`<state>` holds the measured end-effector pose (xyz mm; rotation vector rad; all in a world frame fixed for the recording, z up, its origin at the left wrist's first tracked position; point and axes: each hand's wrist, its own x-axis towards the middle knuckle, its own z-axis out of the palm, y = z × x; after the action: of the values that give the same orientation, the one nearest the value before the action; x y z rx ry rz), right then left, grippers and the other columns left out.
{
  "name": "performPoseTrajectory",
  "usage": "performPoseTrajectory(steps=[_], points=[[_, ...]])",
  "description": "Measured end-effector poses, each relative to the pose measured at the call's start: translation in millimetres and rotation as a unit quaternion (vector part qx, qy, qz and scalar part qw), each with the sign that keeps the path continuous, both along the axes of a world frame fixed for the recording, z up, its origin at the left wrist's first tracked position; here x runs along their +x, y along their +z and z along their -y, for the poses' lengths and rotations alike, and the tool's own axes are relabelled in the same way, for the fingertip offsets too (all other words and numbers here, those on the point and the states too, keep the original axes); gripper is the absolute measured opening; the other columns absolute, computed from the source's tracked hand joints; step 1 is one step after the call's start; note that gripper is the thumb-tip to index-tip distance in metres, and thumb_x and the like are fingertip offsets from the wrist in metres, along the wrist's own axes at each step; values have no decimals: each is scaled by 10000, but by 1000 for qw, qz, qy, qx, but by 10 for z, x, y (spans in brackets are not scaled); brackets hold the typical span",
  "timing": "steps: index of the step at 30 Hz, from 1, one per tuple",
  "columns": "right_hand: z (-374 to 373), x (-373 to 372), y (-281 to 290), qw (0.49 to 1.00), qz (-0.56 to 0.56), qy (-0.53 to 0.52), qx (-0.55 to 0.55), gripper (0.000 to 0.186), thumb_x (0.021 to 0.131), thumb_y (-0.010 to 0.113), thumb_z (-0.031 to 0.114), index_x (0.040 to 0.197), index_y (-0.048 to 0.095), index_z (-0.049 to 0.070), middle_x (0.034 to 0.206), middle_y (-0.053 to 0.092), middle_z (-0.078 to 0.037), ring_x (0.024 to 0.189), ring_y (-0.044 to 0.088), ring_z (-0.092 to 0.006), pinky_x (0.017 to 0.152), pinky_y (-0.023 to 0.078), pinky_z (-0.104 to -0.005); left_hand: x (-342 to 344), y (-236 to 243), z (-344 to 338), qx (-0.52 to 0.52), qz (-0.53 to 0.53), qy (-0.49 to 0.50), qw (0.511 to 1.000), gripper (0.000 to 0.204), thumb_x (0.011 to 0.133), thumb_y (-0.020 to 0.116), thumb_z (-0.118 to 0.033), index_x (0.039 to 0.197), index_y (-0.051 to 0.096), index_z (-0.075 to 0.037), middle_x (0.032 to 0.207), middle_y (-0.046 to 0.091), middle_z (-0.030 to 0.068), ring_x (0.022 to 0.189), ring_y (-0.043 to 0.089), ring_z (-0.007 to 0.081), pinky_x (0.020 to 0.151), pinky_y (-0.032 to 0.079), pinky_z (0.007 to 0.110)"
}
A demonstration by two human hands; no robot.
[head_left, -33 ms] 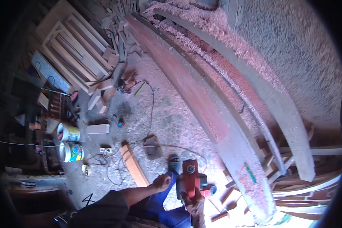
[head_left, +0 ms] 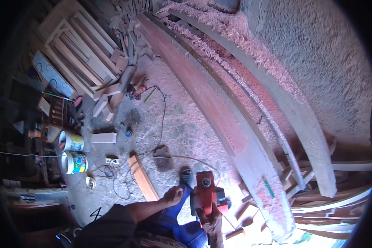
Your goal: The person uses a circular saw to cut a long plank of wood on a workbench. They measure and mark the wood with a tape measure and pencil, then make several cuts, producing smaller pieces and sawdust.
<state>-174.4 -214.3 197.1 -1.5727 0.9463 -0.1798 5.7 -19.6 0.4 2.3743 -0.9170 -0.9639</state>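
Observation:
My right hand (head_left: 209, 221) grips the handle of a red and black power planer (head_left: 205, 190) with a round knob, held low in the view, left of a long tapered plank (head_left: 196, 87). The plank has pinkish dust along its face and a small green object (head_left: 268, 187) on its near end. My left hand (head_left: 173, 196) is closed beside my blue-trousered leg, left of the planer; whether anything is inside its fingers is hidden. My sandalled foot (head_left: 187, 177) shows just beyond.
Right of the plank lie further long boards (head_left: 301, 115) with shavings, against a rough wall (head_left: 318, 49). Wooden frames (head_left: 78, 53) and offcuts are piled back left. Buckets (head_left: 73, 163), an orange-brown board (head_left: 142, 175), a power strip (head_left: 111, 160) and trailing cables lie on the dusty floor.
The whole scene sits slightly farther left and up in the picture. My hands and the planer have shifted slightly with it; both hands keep the same pose.

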Motion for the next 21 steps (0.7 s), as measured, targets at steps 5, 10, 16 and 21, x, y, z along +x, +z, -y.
performPoseTrajectory(steps=[5,10,16,21], points=[[493,-48,1146,999,3,6,-34,464,886,795,413,1130,641,49,751,690,-147,656,715,-316,594,539,-415,294,1206,955,-132,-130,241,953,417,1022,592,-301,1295,622,12,1226,694,184,1141,671,291,997,511,406],[1085,-153,1474,998,32,33,49,559,942,707,539,1103,638,8,717,653,-91,649,644,-183,603,515,-367,384,1966,1879,-246,-262,412,837,763,1039,597,-491,1549,359,25,1586,421,198,1483,391,267,1216,296,387],[1802,43,1598,993,22,117,10,545,1007,620,521,1155,633,-4,643,616,-52,559,626,-145,517,477,-329,80,2755,2739,-293,-365,449,761,1156,897,698,-663,1635,116,10,1681,196,247,1577,162,314,1269,170,448],[2162,133,1679,987,24,158,30,579,1014,594,548,1193,623,-1,626,599,-46,547,614,-139,502,466,-333,20,3098,3056,-299,-307,408,806,1331,761,855,-620,1612,103,74,1663,196,284,1562,197,346,1252,247,440]])
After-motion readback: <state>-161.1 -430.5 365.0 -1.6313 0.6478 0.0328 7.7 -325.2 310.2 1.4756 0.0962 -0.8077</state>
